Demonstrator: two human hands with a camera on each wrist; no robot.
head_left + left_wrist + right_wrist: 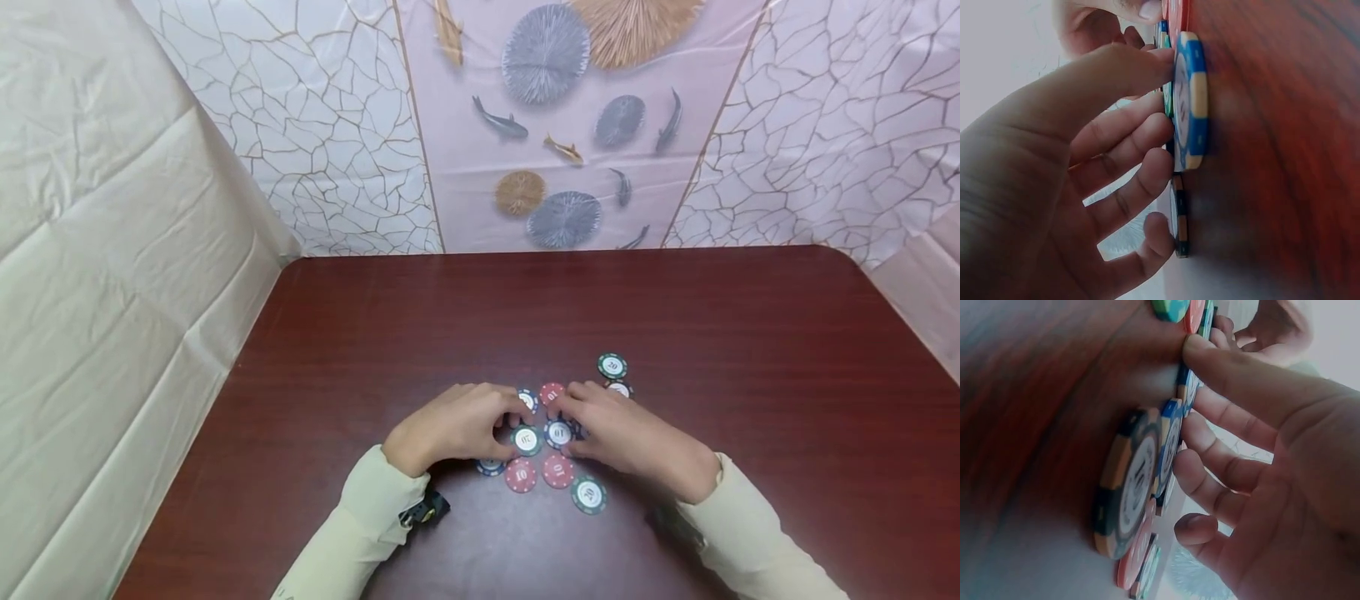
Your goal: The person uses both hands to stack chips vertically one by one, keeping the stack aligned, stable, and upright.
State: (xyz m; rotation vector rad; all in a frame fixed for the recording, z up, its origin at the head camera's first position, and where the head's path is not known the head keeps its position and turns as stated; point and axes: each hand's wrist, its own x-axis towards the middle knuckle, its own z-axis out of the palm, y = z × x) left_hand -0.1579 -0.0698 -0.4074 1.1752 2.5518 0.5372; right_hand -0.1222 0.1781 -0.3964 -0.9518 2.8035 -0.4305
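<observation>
Several poker chips lie flat on the table. My left hand (pixel 468 421) curls its thumb and index finger round a green-edged poker chip (pixel 526 440) marked 20. Just right of it, my right hand (pixel 626 429) pinches a blue-edged poker chip (pixel 558 433) marked 10 between thumb and fingers. In the left wrist view, a blue and cream chip (pixel 1197 106) lies beside the left thumb. The right wrist view has a dark-edged chip (pixel 1129 484) under the other fingers, which are loosely bent. The palms partly hide some chips.
Two red chips, one at left (pixel 521 475) and another red chip (pixel 558 471), lie nearer me with a green chip (pixel 589 494). Another green chip (pixel 612 365) lies farther back. The brown table (pixel 375 317) meets a patterned cloth (pixel 337 167) behind.
</observation>
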